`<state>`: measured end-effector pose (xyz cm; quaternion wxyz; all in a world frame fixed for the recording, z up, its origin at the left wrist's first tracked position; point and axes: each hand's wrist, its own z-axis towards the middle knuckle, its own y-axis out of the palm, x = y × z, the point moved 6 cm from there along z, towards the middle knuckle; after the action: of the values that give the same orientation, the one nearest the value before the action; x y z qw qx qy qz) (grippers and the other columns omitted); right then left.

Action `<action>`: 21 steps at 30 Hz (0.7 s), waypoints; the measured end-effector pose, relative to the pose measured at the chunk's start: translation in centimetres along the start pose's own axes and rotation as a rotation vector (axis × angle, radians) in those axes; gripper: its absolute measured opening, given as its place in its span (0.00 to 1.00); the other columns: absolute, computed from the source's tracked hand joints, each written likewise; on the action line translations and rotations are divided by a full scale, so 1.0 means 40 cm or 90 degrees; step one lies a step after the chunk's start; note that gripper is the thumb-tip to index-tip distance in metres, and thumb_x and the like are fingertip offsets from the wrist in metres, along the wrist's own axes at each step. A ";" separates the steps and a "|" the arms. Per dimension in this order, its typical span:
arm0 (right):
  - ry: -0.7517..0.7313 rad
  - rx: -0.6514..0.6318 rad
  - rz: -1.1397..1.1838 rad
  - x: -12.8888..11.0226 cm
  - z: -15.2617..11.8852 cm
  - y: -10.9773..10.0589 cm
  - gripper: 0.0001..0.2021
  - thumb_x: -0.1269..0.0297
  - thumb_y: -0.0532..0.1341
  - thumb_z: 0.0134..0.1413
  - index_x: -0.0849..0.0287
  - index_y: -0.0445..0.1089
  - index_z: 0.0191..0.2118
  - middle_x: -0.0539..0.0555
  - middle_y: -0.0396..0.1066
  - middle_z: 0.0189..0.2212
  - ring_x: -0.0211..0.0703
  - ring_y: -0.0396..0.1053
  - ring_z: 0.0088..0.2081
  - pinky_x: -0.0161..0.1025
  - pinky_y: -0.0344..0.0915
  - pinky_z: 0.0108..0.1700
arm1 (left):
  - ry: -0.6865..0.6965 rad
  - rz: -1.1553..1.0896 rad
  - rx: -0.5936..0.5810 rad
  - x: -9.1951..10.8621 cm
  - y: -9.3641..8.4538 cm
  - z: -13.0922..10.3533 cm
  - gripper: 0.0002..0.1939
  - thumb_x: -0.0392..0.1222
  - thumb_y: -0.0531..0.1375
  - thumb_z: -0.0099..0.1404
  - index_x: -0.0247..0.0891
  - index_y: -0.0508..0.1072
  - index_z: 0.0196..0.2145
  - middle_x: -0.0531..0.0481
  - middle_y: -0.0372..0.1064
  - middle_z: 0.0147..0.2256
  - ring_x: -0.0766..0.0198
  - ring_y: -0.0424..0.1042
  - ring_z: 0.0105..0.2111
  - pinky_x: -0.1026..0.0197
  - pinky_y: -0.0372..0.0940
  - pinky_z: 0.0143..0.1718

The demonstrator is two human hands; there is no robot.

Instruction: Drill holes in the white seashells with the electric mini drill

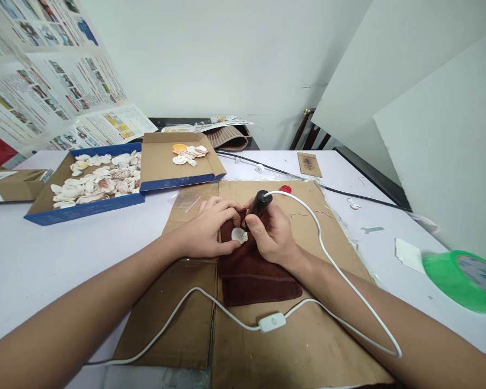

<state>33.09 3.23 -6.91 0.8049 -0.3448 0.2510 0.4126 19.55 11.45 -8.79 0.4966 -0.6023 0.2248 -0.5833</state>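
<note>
A small white shell (238, 235) lies on a folded dark brown cloth (263, 289), on top of cardboard (267, 356). My left hand (210, 227) steadies the shell, thumb at its lower edge and fingers curled over its far side. In my right hand (274, 229) is a black pen-like tool (259, 204) with a white cable, held tilted, its thin tip at the shell's right part. Small dark spots show near that edge. The cable (319, 232) loops over my right forearm to a white inline switch (272, 322) below the cloth.
An open blue box (93, 208) of shells stands left, its lid (182, 178) holding several more. Right are green tape (461, 278), a small wrench (371, 230) and white paper (409, 255). A red cap (285, 189) lies behind my right hand; a black cable crosses the back.
</note>
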 end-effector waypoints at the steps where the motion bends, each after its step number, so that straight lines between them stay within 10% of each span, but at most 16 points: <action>1: 0.001 -0.001 0.000 0.000 0.000 0.000 0.18 0.42 0.57 0.73 0.52 0.67 0.43 0.53 0.70 0.34 0.49 0.68 0.35 0.48 0.70 0.38 | 0.002 0.001 0.001 0.000 0.000 0.000 0.15 0.53 0.65 0.66 0.43 0.74 0.45 0.43 0.69 0.60 0.42 0.63 0.58 0.38 0.60 0.61; 21: 0.004 -0.041 0.014 0.002 0.005 0.006 0.16 0.46 0.57 0.74 0.53 0.66 0.41 0.54 0.70 0.35 0.48 0.68 0.36 0.48 0.69 0.39 | 0.011 0.014 0.005 0.006 -0.002 0.000 0.13 0.52 0.64 0.67 0.42 0.74 0.43 0.42 0.69 0.61 0.42 0.63 0.58 0.39 0.61 0.61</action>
<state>32.95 3.54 -6.91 0.7879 -0.3689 0.2444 0.4282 19.57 11.27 -8.60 0.5035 -0.5928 0.2330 -0.5838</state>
